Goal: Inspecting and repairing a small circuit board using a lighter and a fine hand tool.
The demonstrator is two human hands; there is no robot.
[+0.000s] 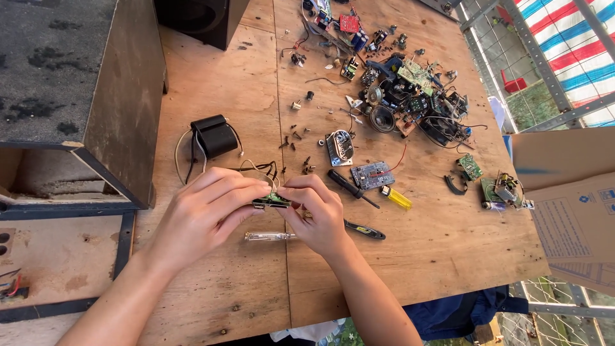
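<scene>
Between the two grips, low over the desk (256,96), a small green circuit board (271,202) lies with its long axis left to right. The left hand (205,211) and right hand (317,214) each pinch one end, equally near; wires trail away from it toward the black transformer (214,136).

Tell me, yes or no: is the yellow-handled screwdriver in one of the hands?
No. The yellow-handled screwdriver lies on the plywood table, right of both hands, which pinch a small green circuit board.

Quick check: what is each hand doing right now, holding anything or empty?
Left hand: closed, fingertips pinching the left end of a small green circuit board.
Right hand: closed, pinching the same board's right end.
</scene>
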